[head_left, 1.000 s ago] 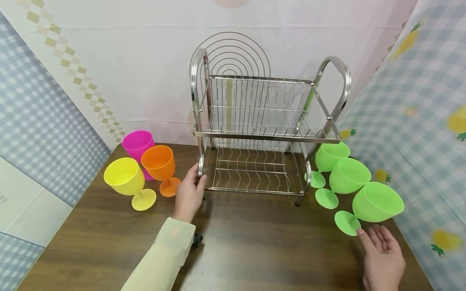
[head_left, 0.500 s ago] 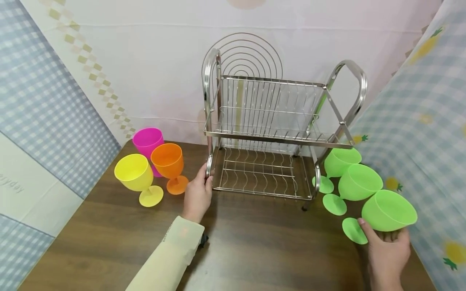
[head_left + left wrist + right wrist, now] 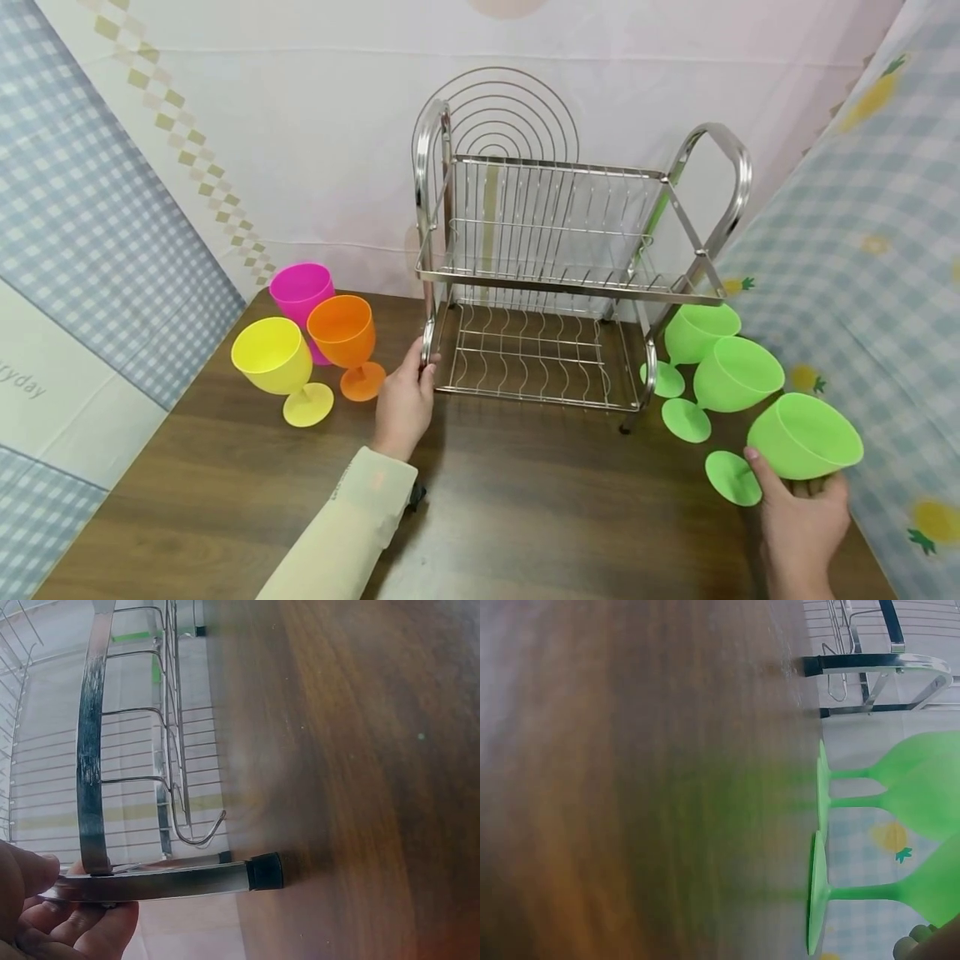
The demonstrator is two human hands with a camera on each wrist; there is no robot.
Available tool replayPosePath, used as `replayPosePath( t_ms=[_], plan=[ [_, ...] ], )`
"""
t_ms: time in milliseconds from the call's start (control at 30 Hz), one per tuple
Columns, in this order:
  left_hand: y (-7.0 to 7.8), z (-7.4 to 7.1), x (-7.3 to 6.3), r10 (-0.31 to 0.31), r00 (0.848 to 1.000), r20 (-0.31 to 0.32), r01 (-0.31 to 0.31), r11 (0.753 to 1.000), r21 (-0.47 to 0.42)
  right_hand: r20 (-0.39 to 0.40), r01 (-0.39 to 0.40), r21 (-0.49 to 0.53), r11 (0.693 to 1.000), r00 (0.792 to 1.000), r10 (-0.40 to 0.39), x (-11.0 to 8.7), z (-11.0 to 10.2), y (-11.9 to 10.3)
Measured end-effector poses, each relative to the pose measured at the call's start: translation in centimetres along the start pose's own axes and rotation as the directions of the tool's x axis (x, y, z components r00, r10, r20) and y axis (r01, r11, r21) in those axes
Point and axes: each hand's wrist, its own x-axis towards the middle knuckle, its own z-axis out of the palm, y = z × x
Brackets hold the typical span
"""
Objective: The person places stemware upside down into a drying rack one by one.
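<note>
My left hand (image 3: 403, 407) grips the left front post of a two-tier metal dish rack (image 3: 570, 288). In the left wrist view, thumb and fingers close around that metal post (image 3: 180, 883) above its black foot. At the right, my right hand (image 3: 806, 523) holds the bowl of the nearest green goblet (image 3: 806, 437), thumb on the near side and fingers beneath. This goblet's base (image 3: 818, 892) is slightly tilted in the right wrist view; whether it touches the table I cannot tell. Two more green goblets, a middle one (image 3: 738, 375) and a far one (image 3: 701, 333), stand behind it.
Left of the rack stand a yellow goblet (image 3: 272, 357), an orange goblet (image 3: 342, 332) and a magenta goblet (image 3: 302, 292). The wooden table (image 3: 525, 500) meets a white cloth backdrop (image 3: 330, 150) behind and a checked cloth (image 3: 832, 250) at the right.
My right hand has gone from beside the nearest green goblet's base to its bowl and now holds it; the goblet has shifted slightly. The left hand stays on the rack. The head view has shifted slightly.
</note>
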Motion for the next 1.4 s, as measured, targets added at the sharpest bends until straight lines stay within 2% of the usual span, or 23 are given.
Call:
replayPosePath(
  t_ms=[233,367,567,933,1033,1200,1300,1400],
  plan=[
    [-0.2,0.1,0.0,-0.016,1.000,0.014,0.016,1.000,-0.016,-0.026,-0.026,-0.133,0.991,0.999,0.023,-0.5,-0.9,-1.0],
    [-0.1,-0.5,-0.2,-0.049,0.997,0.056,0.049,0.999,-0.013,-0.004,-0.045,-0.148,0.988,0.999,0.045,-0.9,-1.2,-1.2],
    [-0.1,-1.1,-0.4,-0.020,0.995,0.094,0.019,1.000,0.014,0.000,-0.060,-0.244,0.968,0.998,0.062,-1.7,-1.9,-1.7],
    [-0.1,-1.8,-0.2,-0.017,0.998,0.052,0.017,1.000,0.005,0.036,0.005,-0.321,0.947,0.999,0.007,-4.1,-0.9,-3.1],
    [0.0,-2.2,-0.3,-0.010,1.000,-0.006,0.010,1.000,-0.027,0.066,0.014,-0.383,0.924,0.998,0.012,-4.6,-0.7,-3.3],
    [0.9,-3.0,-0.6,0.051,0.995,-0.090,-0.060,0.993,-0.106,0.149,0.054,-0.461,0.886,0.989,0.017,-5.3,-0.4,-3.3],
    [1.7,-3.5,-0.8,0.082,0.991,-0.108,-0.099,0.982,-0.162,0.212,0.113,-0.517,0.848,0.977,-0.001,-5.8,-0.1,-3.2],
    [2.5,-3.9,-1.1,0.090,0.992,-0.094,-0.111,0.964,-0.240,0.284,0.197,-0.591,0.782,0.959,-0.027,-6.3,0.4,-3.3]
  ],
)
